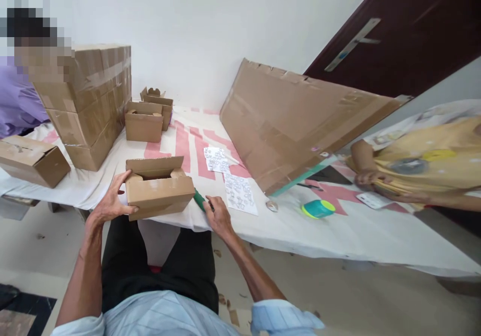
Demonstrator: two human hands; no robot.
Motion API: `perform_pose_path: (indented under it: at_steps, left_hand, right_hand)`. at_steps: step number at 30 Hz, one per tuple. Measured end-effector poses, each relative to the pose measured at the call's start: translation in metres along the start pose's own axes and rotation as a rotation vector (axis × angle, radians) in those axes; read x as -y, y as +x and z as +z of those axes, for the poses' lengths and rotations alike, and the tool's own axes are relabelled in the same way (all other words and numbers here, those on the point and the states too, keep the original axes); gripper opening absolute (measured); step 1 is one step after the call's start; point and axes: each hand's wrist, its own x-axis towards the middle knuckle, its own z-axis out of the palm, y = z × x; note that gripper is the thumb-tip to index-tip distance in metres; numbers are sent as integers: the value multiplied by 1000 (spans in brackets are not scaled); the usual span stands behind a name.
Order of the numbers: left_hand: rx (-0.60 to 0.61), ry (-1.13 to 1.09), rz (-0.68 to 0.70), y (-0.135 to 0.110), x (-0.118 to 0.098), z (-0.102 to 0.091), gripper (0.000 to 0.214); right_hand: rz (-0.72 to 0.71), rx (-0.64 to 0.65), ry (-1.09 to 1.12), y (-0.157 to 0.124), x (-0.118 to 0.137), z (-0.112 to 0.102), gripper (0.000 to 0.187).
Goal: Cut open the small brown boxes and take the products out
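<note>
A small brown cardboard box (161,195) stands near the front edge of the cloth-covered table, its top flap raised. My left hand (114,200) grips the box's left end, thumb along the front face and fingers at the back corner. My right hand (218,218) is closed around a green object (199,199) with a dark part near the fingers; its kind is unclear. The green object reaches toward the box's right end; whether it touches cannot be told. Two printed sheets (240,193) lie to the right of the box.
Stacked taped boxes (88,105) rise at the left, beside a closed box (33,160) and open boxes (144,125). A large cardboard sheet (289,120) leans at the right. A teal-and-yellow object (318,208) and a tape roll (271,206) lie nearby. People sit on both sides.
</note>
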Motion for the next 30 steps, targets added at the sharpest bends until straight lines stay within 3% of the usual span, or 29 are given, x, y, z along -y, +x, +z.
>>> perform_pose_path:
  at_steps: [5,9,13,15,18,24,30]
  left_hand:
    - [12,-44,-8,4,2,-2,118]
    - [8,-72,-11,3,1,-1,117]
    - [8,-103,-17,2,2,2,117]
    - [11,-122,-20,2,3,3,116]
    - [18,-133,-35,3,5,4,117]
    - [43,-116,-26,4,7,2,121]
    - [97,-163,-22,2,10,-3,115]
  right_hand:
    - [-217,-60,61,43,57,-30,34]
    - [-502,153,27,74,119,-41,27]
    - [-628,394,-79,89,152,-34,24]
    - [-632,429,-96,90,157,-32,22]
    - [-649,352,-57,80,159,-38,19]
    - [-736,199,-4,29,152,-57,16]
    - [-714,115,39,2,135,-45,22]
